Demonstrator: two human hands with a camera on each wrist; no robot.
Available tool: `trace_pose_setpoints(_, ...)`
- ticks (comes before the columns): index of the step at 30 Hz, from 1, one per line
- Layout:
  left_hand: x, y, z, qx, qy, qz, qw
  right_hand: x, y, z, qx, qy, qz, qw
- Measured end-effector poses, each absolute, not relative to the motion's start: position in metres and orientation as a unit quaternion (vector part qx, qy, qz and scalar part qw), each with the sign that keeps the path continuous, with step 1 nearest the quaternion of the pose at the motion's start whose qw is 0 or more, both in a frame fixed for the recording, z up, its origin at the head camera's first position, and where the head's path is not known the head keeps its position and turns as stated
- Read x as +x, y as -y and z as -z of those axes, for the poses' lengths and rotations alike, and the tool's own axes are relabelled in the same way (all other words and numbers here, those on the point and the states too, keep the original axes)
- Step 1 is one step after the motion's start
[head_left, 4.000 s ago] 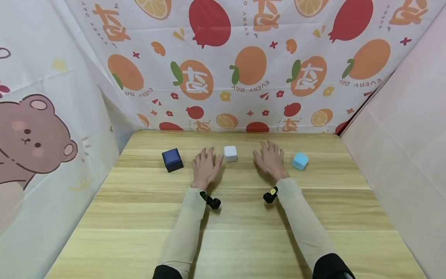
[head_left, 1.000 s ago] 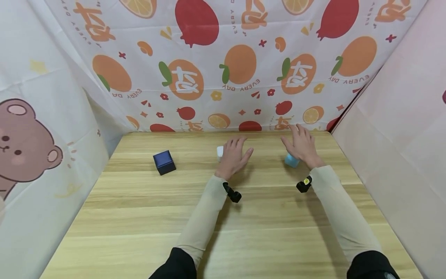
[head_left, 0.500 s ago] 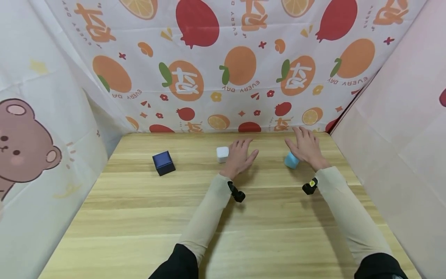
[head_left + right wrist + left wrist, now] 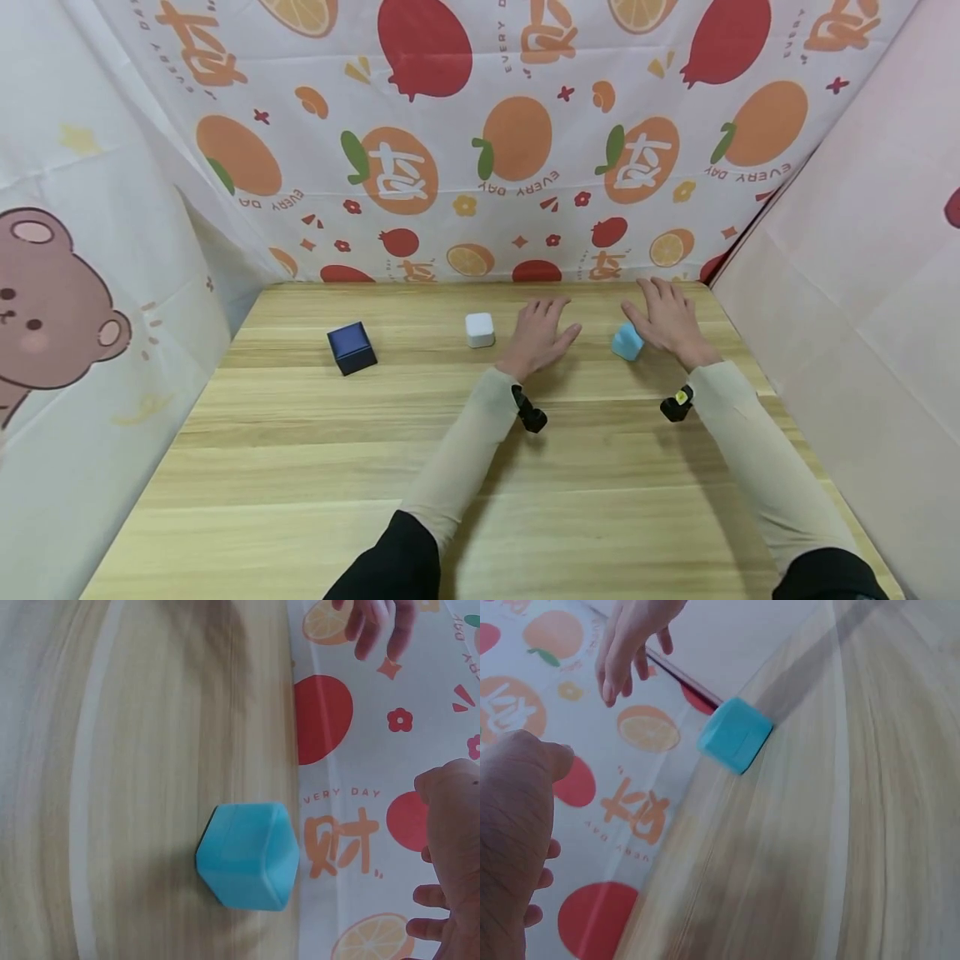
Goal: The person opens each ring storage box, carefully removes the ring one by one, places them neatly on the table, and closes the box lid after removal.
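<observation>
Sliding rightward, the left hand (image 4: 534, 338) has come off the white rounded block (image 4: 480, 330), which it partly covered a second ago and which we now see whole. That hand stands in the space between the white rounded block and the light blue block (image 4: 626, 342), fingers extended, thumb spread well away from them, nothing held. The right hand (image 4: 667, 322) has shifted only slightly over the same second; it is just to the right of the light blue block, and from the head view its thumb overlaps the block's edge. From the left wrist view we make out a gap between its fingers and the block, so we take it to be hovering rather than touching; its thumb and fingers, too, are apart with nothing between them. Four seconds ago both hands were to the left of the light blue block; now they flank it. The block itself sits on the bench (image 4: 570, 508), in its far right part, near the fruit-print cloth (image 4: 450, 108). As far as we can judge, neither it, the white rounded block nor the navy box (image 4: 352, 348) over on the left has moved on the bench. For the work in hand, we read this as attention settling on the light blue block, with nothing yet gripped or lifted.
</observation>
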State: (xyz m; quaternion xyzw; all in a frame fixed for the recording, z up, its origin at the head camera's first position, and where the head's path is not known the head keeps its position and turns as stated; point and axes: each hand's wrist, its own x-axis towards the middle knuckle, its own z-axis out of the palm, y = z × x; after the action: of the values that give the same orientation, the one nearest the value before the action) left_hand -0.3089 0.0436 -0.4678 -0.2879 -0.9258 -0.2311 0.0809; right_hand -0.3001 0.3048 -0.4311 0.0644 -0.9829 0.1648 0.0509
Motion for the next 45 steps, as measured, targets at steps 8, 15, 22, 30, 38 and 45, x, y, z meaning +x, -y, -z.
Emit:
trace_pose_setpoints(8, -0.309, -0.060, 0.468, -0.302, 0.922, 0.232, 0.066, -0.296, -0.311, 0.439, 0.077, 0.986, -0.142, 0.041)
trace_pose_setpoints(15, -0.310, -0.074, 0.476, -0.300, 0.925, 0.230, 0.046, -0.293, -0.316, 0.448, 0.076, 0.987, -0.139, 0.026)
trace_pose_setpoints(22, -0.309, -0.081, 0.479, -0.303, 0.923, 0.232, 0.043, -0.291, -0.318, 0.452, 0.072, 0.987, -0.143, 0.011)
trace_pose_setpoints(30, -0.308, -0.091, 0.484, -0.298, 0.923, 0.243, 0.028, -0.289, -0.320, 0.458, 0.077, 0.986, -0.146, 0.012)
trace_pose_setpoints(38, -0.310, -0.098, 0.487, -0.300, 0.920, 0.252, 0.025, -0.287, -0.320, 0.464, 0.080, 0.988, -0.132, 0.004)
trace_pose_setpoints(45, -0.311, -0.104, 0.494, -0.305, 0.913, 0.271, 0.008, -0.285, -0.321, 0.469, 0.085, 0.989, -0.121, -0.001)
